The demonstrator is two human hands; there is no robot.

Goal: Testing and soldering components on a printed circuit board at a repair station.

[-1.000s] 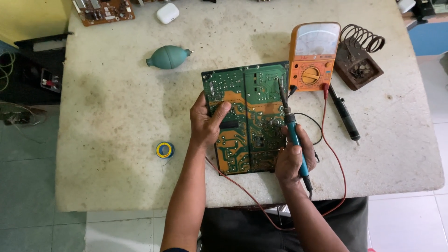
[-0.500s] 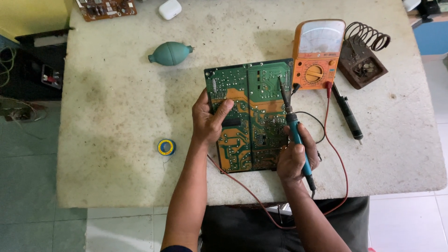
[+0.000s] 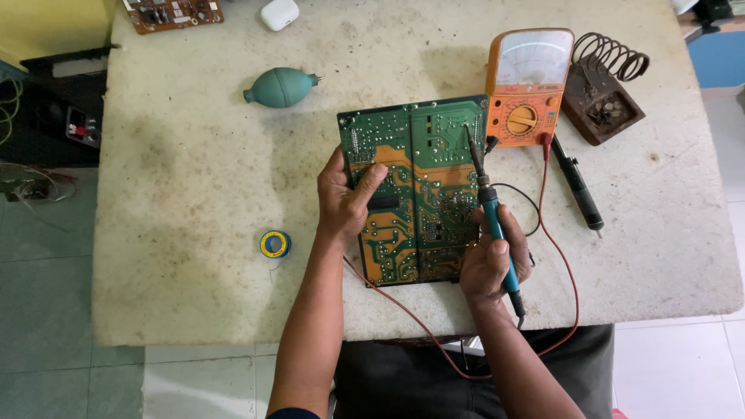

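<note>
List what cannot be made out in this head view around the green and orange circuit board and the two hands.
- Green and orange circuit board: left edge hidden under the left hand; solder joints too small to tell.
- Blue-handled soldering iron in the right hand: whether its tip touches the board is too small to tell.
- Brown circuit board: cut off by the top edge.
- Orange analogue multimeter: needle too small.

Far left: teal dust blower (image 3: 281,86). Near left: solder spool (image 3: 275,244). Far right: orange multimeter (image 3: 528,85), coiled iron stand (image 3: 605,89).
</note>
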